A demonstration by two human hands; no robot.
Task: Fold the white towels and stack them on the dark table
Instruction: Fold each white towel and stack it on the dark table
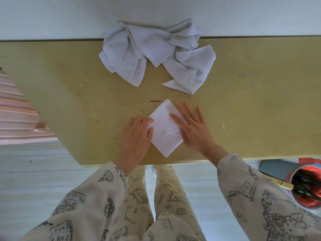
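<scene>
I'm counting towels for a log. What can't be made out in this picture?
- Head view: crumpled towels overlap, so their count is unclear.
- Folded towel: both hands, left and right, cover its side edges; layers unseen.
- Red container: cut off by the right edge.

The folded towel [165, 129] between the hands is bright white. The crumpled towels [152, 51] beyond the hands are white with a bluish-grey cast. The table [69, 87] is olive-yellow, flecked with dark specks. The sleeves [260, 192] are cream with black line-drawn cartoon prints. A container [307, 186] right of the hands is red.
</scene>
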